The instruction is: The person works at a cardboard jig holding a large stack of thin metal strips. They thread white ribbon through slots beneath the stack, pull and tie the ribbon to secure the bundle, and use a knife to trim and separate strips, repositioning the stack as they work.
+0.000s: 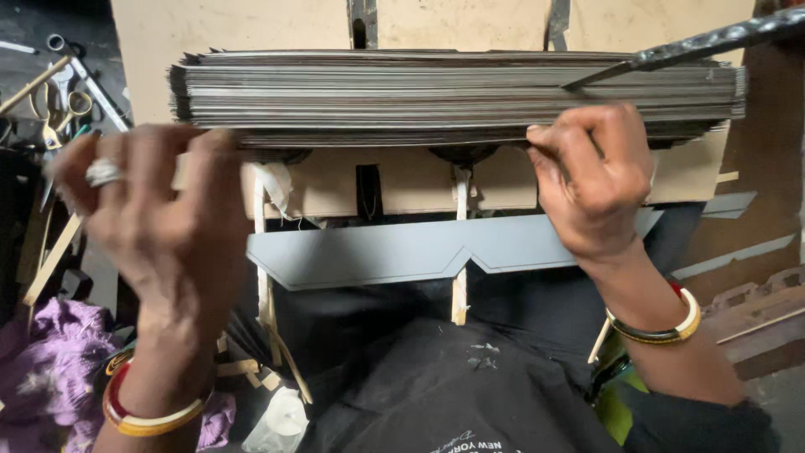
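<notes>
A person sits at a work spot and looks down at two bare hands. Both hands hold a thick stack of thin grey sheets (pixel 457 96). The stack lies flat and long, from one side of the view to the other, on top of a light brown board stand (pixel 411 180).

The left hand (pixel 155 214) is at the left end of the stack. It is blurry. Its fingers are bent and close together, and they touch the bottom left edge of the sheets. How hard they press cannot be told. A silver ring (pixel 102 173) is on one finger. A red and yellow bangle (pixel 147 415) is on that wrist.

The right hand (pixel 591 180) is near the right end. Its fingers curl up and pinch the lower sheets of the stack, with the thumb at the bottom edge. A dark and yellow bangle (pixel 662 327) is on that wrist.

Just under the stand lies one flat grey cut piece (pixel 402 252). It is long, with slanted ends and a small notch in the middle of its lower edge. It rests across thin pale wooden sticks (pixel 459 289).

A dark metal rod (pixel 696 46) leans over the top right of the stack. Scissors (pixel 59 105) lie at the far left. A purple cloth (pixel 50 361) is at the lower left. A black cloth with small white print (pixel 436 394) covers the person's lap.
</notes>
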Available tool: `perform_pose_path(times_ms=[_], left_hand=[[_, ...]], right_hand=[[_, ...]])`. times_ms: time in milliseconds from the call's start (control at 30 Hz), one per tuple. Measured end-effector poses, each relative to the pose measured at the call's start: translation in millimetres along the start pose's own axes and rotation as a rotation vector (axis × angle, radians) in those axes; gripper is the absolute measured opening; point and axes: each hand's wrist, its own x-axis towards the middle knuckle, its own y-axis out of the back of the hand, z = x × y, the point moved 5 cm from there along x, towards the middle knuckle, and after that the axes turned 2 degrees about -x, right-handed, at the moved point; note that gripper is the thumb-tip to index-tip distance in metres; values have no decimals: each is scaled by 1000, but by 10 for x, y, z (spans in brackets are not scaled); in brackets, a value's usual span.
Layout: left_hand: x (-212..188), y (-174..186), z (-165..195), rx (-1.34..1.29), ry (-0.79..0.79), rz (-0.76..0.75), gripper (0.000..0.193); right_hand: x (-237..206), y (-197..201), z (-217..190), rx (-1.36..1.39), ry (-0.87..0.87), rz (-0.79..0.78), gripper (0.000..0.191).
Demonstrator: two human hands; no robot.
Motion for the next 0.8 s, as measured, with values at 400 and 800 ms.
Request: perform_pose_path(times_ms=[400, 800], left_hand=[[621, -417, 1048, -464, -337, -93, 25], [665, -520, 1039, -554, -297, -40, 17]], right_hand=[[349, 366, 735, 641, -10, -55, 12], [-154, 545, 712, 863, -66, -5, 9]])
